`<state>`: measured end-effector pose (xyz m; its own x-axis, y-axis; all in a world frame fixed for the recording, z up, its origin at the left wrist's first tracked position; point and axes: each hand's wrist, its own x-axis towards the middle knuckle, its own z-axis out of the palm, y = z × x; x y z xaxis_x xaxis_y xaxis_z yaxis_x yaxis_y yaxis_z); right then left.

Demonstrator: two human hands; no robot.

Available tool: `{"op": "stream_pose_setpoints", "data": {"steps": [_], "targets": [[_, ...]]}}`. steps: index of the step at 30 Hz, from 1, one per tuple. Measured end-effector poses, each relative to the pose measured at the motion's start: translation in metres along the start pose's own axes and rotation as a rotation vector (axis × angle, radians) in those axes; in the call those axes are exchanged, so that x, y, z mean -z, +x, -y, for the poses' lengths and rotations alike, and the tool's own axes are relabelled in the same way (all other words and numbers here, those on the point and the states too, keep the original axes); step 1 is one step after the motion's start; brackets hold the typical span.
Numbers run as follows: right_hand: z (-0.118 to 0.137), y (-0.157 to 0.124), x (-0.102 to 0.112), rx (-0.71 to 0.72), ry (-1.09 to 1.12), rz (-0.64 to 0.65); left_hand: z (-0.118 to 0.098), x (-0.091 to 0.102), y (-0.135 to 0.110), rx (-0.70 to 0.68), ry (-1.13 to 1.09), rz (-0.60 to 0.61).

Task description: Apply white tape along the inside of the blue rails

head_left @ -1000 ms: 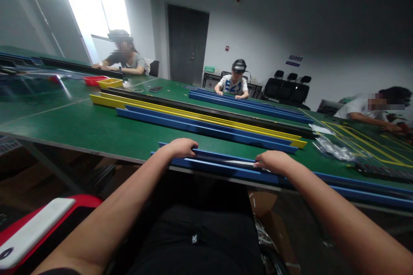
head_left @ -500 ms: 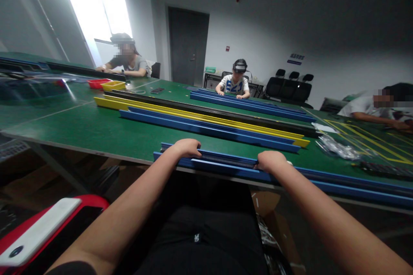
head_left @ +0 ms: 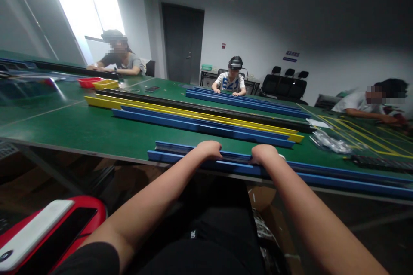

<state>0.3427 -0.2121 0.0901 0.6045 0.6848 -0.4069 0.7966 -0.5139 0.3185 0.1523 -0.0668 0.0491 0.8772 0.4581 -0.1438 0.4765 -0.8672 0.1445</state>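
green surface (head_left: 80,124) spans left to centre. blue rail (head_left: 174,157) lies along its near edge, lower centre to right edge. left hand (head_left: 210,149) curled over rail, gripping it. right hand (head_left: 264,153) just beside, likewise closed on it.

The left hand (head_left: 211,149) and right hand (head_left: 264,153) are bare, as are both forearms. A black short sleeve (head_left: 93,260) shows near left. Black clothing (head_left: 209,249) covers the lap, with a small white mark (head_left: 192,235) mid-front.
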Motion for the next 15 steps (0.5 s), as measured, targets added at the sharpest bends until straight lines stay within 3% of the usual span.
{"op": "stream_pose_setpoints", "data": {"steps": [9, 13, 15], "targets": [[0.003, 0.01, 0.007, -0.03, 0.026, 0.08, -0.084, -0.006, 0.048, -0.087, -0.026, 0.026], [0.003, 0.015, 0.007, -0.025, 0.057, 0.089, -0.103, -0.006, 0.059, -0.112, -0.031, 0.047], [0.001, 0.016, 0.005, 0.013, 0.097, 0.034, -0.105, -0.008, 0.06, -0.127, -0.029, 0.04]]}}
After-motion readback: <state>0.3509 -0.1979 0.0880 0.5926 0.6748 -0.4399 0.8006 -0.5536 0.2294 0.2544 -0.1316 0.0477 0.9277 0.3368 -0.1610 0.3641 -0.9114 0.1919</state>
